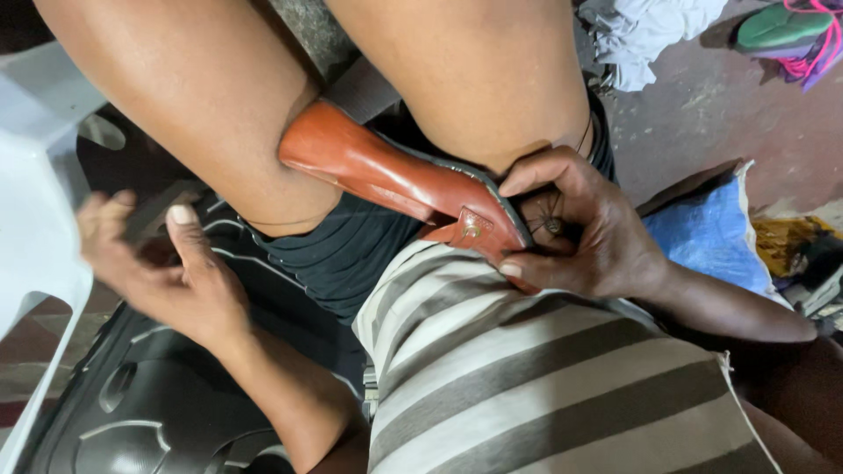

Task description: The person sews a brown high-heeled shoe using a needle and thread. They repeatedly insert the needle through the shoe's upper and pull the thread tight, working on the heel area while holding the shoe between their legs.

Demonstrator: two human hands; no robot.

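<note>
A brown shoe [399, 180] lies wedged between the person's knees, toe toward the upper left, above a striped cushion [527, 369]. The right hand [584, 233] clasps its heel end, fingers curled round the sole edge. The left hand [162, 263], out over a black mat [158, 412], pinches a small dark object [154, 215], blurred.

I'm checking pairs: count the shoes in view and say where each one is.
2. A brown leather shoe is clamped between the knees, steadied by the right hand. A green-and-pink shoe lies on the floor, top right. Others may be hidden.
</note>
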